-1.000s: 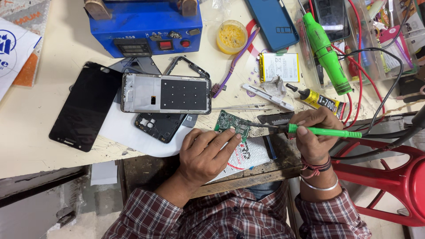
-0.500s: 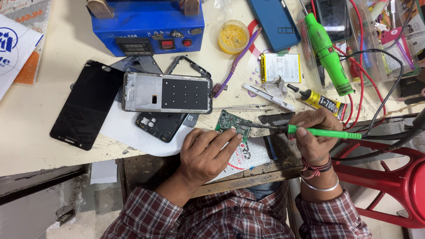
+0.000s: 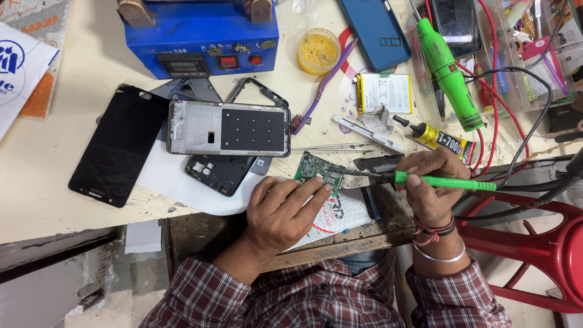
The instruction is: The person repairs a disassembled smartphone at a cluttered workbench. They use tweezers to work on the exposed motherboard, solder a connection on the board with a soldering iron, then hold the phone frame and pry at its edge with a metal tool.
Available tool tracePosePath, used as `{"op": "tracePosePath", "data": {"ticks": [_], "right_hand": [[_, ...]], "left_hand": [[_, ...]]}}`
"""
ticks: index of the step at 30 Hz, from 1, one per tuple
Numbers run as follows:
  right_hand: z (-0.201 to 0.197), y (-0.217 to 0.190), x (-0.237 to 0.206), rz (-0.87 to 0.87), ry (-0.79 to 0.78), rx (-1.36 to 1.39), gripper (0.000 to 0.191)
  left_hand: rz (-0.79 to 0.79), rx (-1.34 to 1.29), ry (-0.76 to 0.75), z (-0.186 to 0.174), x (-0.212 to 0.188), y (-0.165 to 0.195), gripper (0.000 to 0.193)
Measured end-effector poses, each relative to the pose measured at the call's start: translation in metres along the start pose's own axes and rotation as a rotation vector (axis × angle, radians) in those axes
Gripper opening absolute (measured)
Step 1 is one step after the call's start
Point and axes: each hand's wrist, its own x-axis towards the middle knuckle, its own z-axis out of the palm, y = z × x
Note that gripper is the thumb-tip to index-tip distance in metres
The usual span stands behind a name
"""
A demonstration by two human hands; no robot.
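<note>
My left hand (image 3: 282, 212) lies flat on the bench, its fingertips pressing the near edge of a small green circuit board (image 3: 317, 166). In my right hand (image 3: 432, 182) is a green-handled soldering iron (image 3: 446, 181), held like a pen, with its dark tip touching the board's right side. The board rests partly on a white printed sheet (image 3: 340, 212). Just left of it lie a metal phone frame (image 3: 228, 128) and a black phone part (image 3: 220, 172) on a white sheet.
A black phone screen (image 3: 118, 146) lies at left. A blue box machine (image 3: 197, 33) stands at the back, beside a yellow paste pot (image 3: 319, 50). Tweezers (image 3: 331, 147), a glue tube (image 3: 436, 137), a battery (image 3: 384, 93), a green tool (image 3: 449, 70) and a red stool (image 3: 534, 243) sit to the right.
The soldering iron's tip has moved slightly left onto the board. My left hand stays pressed on the board's edge.
</note>
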Motion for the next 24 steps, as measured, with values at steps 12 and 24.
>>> {"op": "tracePosePath", "data": {"ticks": [12,24], "right_hand": [[0.0006,-0.0006,0.0012,-0.009,-0.006,-0.008,0.027],[0.0011,-0.0013,0.0013,-0.012,-0.01,-0.004,0.025]], "left_hand": [[0.0,-0.007,0.017,0.0015,-0.0006,-0.0005,0.017],[0.005,-0.011,0.003,-0.0017,0.001,-0.0004,0.019]]}}
